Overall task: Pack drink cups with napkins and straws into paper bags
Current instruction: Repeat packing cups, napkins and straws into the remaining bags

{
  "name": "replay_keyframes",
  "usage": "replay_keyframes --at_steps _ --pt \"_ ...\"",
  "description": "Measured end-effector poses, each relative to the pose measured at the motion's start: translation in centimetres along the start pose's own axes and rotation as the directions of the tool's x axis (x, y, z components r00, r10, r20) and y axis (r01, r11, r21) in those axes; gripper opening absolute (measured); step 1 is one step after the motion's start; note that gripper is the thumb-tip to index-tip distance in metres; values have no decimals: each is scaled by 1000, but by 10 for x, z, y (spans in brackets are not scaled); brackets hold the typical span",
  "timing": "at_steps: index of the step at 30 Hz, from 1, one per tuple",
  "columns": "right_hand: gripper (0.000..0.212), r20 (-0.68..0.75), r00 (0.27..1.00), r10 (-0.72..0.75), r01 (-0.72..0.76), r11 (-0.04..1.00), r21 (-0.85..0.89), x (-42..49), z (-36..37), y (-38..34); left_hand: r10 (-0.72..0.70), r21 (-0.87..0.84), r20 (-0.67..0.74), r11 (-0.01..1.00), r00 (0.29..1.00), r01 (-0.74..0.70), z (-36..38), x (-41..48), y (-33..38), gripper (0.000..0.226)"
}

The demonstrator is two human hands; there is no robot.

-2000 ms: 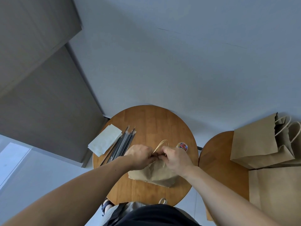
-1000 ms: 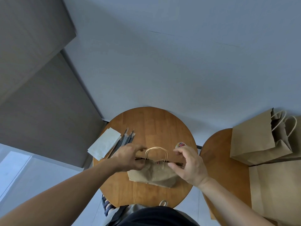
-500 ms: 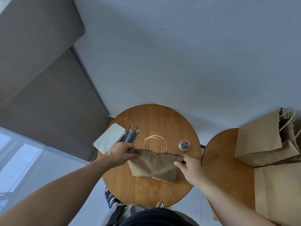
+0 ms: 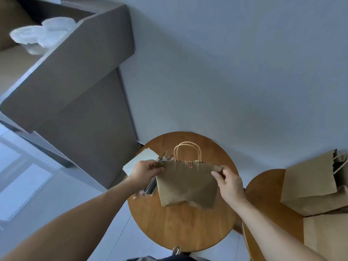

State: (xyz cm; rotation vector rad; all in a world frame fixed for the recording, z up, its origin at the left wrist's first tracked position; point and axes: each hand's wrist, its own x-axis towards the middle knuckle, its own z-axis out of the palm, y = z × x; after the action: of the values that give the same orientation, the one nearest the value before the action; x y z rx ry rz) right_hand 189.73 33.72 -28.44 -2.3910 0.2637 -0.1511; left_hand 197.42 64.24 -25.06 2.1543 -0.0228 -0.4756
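Between both hands I hold one brown paper bag over the middle of the round wooden desk; I cannot tell whether its base touches the wood. My left grip pinches the bag's top left corner, thumb on the near face. My right grip pinches the top right corner in the same way. The mouth is pressed flat and held by one pink paper clip at its centre, so the contents are hidden. Two pale twisted-paper handles stand up from the rim.

On the left of the desk, one stack of pale paper napkins lies partly under my left hand. Just beside it is one bundle of dark wrapped straws, too many to count.

On a second round wooden desk to the right I make out two more bags: a brown handled paper bag lying far right and a flat brown paper bag nearer me. Far left, an open grey-brown cardboard box holds a few translucent plastic cups, too blurred to count.
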Motion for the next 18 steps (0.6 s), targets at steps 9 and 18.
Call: replay_keyframes --at_steps 9,18 --pt "14 -273 960 -61 134 957 259 38 -16 -166 151 -346 -286 904 946 -249 -124 -43 48 5" --pt "11 -417 899 -131 305 872 383 37 -6 -327 214 -339 -586 812 782 -476 -237 -102 63 12"
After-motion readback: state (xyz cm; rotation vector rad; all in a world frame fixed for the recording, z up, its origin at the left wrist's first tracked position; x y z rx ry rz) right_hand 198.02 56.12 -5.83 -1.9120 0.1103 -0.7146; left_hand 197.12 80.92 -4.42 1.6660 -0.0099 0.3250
